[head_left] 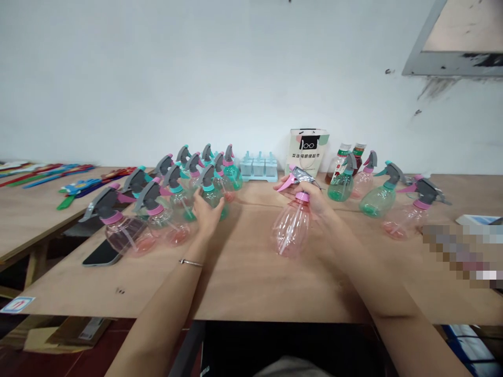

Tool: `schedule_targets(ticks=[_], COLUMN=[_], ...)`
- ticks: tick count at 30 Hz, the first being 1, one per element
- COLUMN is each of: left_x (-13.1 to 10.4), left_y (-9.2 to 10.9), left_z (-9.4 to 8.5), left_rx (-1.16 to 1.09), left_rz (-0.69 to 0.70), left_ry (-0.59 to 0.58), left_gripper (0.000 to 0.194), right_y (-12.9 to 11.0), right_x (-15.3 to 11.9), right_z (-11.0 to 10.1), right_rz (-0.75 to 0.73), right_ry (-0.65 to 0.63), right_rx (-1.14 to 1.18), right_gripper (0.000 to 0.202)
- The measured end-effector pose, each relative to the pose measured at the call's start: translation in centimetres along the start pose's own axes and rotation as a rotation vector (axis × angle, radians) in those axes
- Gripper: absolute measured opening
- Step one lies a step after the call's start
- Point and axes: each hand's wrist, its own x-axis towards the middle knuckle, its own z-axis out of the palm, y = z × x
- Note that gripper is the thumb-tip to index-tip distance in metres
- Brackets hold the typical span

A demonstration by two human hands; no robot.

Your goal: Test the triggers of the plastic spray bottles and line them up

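My right hand (301, 193) is wrapped round the grey and pink spray head of a pink spray bottle (291, 228), which tilts a little at the middle of the table. My left hand (208, 212) grips a green spray bottle (212, 196) by its clear body, at the right edge of a group on the left. In that group, several pink and green bottles stand close together, with a large pink bottle (128, 233) nearest the front left. To the right of my right arm are a green bottle (379, 199) and a pink bottle (406, 220).
Against the wall stand a light blue mould set (258, 167), a paper bag (306, 152) and two labelled drink bottles. A dark phone (102, 254) lies at the left. Colourful strips (51, 175) lie on the side table. A blurred patch covers things at the right.
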Motion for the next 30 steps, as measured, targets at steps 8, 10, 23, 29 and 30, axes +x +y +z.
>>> schedule_targets(ticks=[8, 10, 23, 29, 30], left_x=[-4.2, -5.3, -6.0, -6.1, -6.0], left_y=[2.9, 3.8, 4.4, 4.4, 4.3], left_z=[1.6, 2.1, 2.4, 2.4, 2.5], left_rx=[0.002, -0.11, -0.225, -0.25, -0.251], left_rz=[0.103, 0.174, 0.255, 0.256, 0.255], left_ry=[-0.228, -0.312, -0.444, -0.436, -0.435], left_gripper=[0.059, 0.057, 0.064, 0.063, 0.062], right_y=[0.6, 0.8, 0.1, 0.3, 0.3], right_x=[0.1, 0.4, 0.1, 0.5, 0.4], right_z=[0.2, 0.0, 0.1, -0.6, -0.7], right_rz=[-0.098, -0.096, -0.096, -0.093, -0.082], right_ry=[0.055, 0.034, 0.05, 0.065, 0.082], right_rx=[-0.045, -0.054, -0.089, -0.097, -0.096], right_gripper=[0.012, 0.015, 0.019, 0.018, 0.017])
